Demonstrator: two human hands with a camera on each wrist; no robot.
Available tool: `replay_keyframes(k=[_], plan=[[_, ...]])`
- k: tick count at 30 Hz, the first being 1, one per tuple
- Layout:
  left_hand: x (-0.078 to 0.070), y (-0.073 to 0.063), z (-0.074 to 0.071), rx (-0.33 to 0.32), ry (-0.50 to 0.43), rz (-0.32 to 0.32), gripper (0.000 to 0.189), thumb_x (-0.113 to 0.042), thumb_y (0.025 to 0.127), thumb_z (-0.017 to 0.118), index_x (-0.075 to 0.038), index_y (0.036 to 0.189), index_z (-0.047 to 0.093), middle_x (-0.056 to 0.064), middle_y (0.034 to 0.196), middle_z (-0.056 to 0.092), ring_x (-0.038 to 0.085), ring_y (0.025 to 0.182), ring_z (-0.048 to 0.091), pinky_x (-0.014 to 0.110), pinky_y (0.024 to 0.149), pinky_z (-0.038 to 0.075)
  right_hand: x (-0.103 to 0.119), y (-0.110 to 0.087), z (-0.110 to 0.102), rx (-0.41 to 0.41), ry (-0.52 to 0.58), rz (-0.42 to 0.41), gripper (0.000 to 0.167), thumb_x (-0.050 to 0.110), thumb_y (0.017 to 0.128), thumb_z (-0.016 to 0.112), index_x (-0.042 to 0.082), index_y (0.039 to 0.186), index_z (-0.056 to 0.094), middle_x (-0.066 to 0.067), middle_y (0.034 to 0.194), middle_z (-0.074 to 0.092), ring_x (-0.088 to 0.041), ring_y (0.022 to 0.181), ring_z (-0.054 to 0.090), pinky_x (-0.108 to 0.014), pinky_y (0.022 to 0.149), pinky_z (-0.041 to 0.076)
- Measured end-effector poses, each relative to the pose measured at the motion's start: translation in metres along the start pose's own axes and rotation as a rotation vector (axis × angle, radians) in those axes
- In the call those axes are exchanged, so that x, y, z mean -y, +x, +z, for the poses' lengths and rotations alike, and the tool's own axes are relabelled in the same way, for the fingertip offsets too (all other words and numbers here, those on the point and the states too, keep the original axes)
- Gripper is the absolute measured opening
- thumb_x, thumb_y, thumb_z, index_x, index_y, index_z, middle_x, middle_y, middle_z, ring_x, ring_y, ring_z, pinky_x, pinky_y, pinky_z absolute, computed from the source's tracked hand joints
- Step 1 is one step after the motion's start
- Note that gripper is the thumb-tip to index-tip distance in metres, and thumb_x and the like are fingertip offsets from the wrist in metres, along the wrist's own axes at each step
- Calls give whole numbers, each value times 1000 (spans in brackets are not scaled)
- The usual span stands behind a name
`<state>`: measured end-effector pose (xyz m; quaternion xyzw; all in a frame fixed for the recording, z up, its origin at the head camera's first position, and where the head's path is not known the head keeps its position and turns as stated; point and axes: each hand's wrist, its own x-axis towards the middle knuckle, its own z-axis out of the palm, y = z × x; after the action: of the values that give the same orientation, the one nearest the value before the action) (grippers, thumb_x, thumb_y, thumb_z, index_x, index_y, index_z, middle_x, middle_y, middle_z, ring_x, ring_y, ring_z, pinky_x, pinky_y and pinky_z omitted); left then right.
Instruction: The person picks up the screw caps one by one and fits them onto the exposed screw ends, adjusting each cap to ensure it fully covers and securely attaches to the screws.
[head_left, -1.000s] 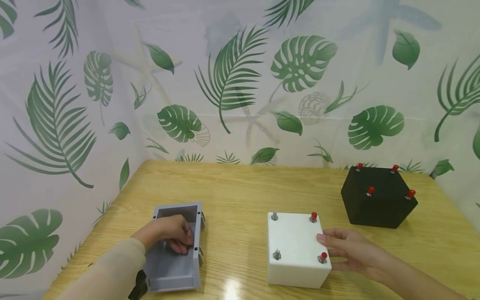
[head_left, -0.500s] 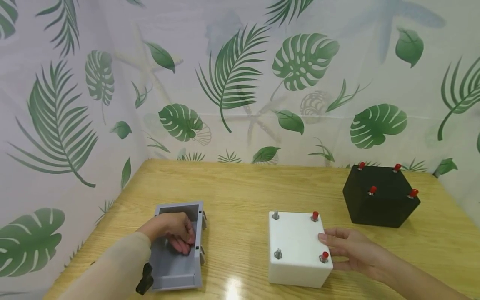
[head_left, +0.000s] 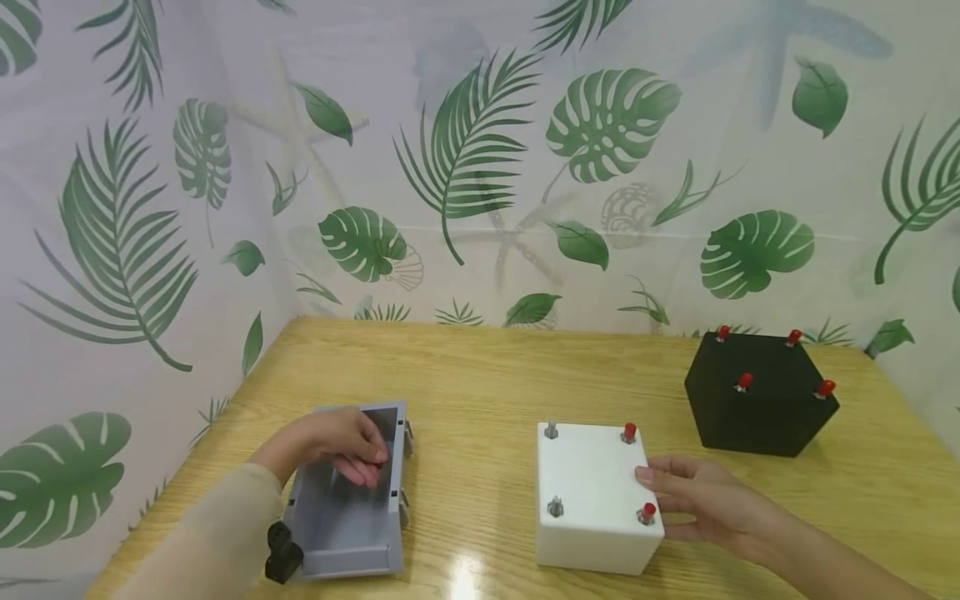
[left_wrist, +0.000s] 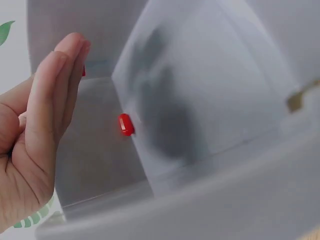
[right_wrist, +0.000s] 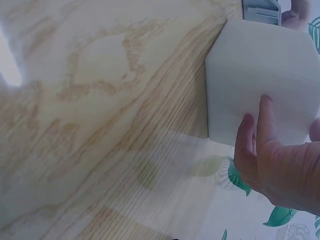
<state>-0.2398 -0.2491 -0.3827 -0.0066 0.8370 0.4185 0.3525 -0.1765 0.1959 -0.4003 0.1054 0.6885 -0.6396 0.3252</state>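
In the head view my left hand [head_left: 348, 446] is over the grey bin [head_left: 341, 562], its thumb and fingers together at the tips. A bit of red cap [left_wrist: 83, 72] shows at those fingertips, mostly hidden behind the fingers. Another red cap [left_wrist: 126, 125] lies on the bin's floor against a wall. My right hand [head_left: 701, 504] rests against the right side of the white box [head_left: 588, 479], thumb at its top edge and fingers extended along the side. Red caps [head_left: 648, 513] cover the box's two right posts; the two left metal posts [head_left: 555, 507] are bare.
A black box [head_left: 761, 396] with red caps on its posts stands at the back right of the wooden table [head_left: 465, 375]. A leaf-patterned cloth [head_left: 480, 167] hangs behind the table and along its left side. Small clips stick out from the bin's right wall.
My left hand has risen slightly within the bin, with its fingertips still together. The right hand and the white box stay where they were.
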Motion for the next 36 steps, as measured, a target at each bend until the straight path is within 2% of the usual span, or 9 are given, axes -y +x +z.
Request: replay_keyframes(k=[4,9,18,22,28,32,36], plan=[[-1,-6,-3,19,-64,35,16,-1,92,57,10,102,63,11,75,70,14,66,69,26,61,59,-1,0,-1,7,6,-1,73,35,92,61,-9,137,24,-10,116,59,-19,97,63,-46,86,54],[-5,-12,-3,38,-164,77,19,-5,93,58,9,104,62,8,75,70,12,67,69,24,61,58,-1,1,-1,-10,-6,16,76,37,92,61,-9,139,22,-16,124,54,-20,99,62,-46,87,54],[-9,-21,-8,35,-257,119,27,-9,93,60,11,110,60,6,77,71,10,68,69,23,63,58,0,2,-2,-10,-16,20,78,37,92,61,-9,140,20,-19,128,51,-22,101,61,-47,87,54],[-10,-21,-10,37,-315,127,23,-9,93,60,9,108,61,6,78,71,10,68,69,23,64,58,1,2,-2,-4,-12,21,77,37,92,60,-9,140,21,-17,126,53,-21,100,62,-47,87,54],[-13,-15,-9,2,-378,140,23,-11,93,61,6,108,61,5,81,71,10,73,69,24,69,58,2,1,-1,-13,-4,29,77,37,92,61,-8,140,22,-17,125,54,-22,100,62,-47,87,54],[-17,-13,-4,-17,-417,148,29,-13,93,60,8,113,58,4,83,71,10,76,69,25,74,58,1,0,-1,-12,5,28,78,37,91,62,-8,140,22,-14,121,57,-23,100,63,-47,87,54],[-25,-11,6,-35,-476,140,30,-11,93,60,8,115,56,4,82,72,10,75,70,24,73,58,0,0,-1,-6,17,25,77,36,91,63,-8,139,22,-10,115,61,-22,99,64,-47,87,54]])
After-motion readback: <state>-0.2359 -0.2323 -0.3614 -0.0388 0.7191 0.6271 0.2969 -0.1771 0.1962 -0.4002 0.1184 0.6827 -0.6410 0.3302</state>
